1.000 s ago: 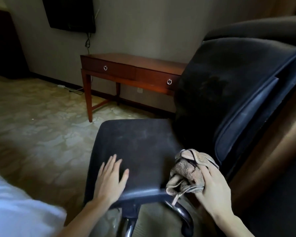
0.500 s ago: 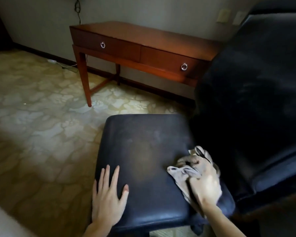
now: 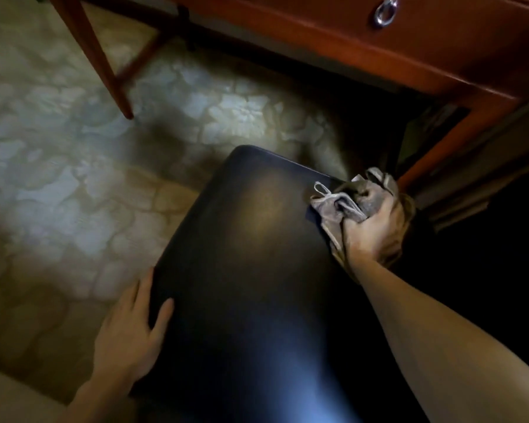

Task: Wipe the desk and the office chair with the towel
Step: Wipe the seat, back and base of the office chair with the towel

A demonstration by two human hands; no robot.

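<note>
My right hand (image 3: pixel 374 230) grips the bunched grey-brown towel (image 3: pixel 339 206), fingers curled round it, and presses it onto the far right corner of the black office chair seat (image 3: pixel 251 270), near a leg of the red-brown desk (image 3: pixel 440 56). My left hand (image 3: pixel 129 340) rests at the seat's near left edge, thumb on top and fingers fairly straight along the side. It holds nothing. A metal ring pull (image 3: pixel 386 10) hangs on the desk drawer. Patterned carpet (image 3: pixel 58 178) lies below.
</note>
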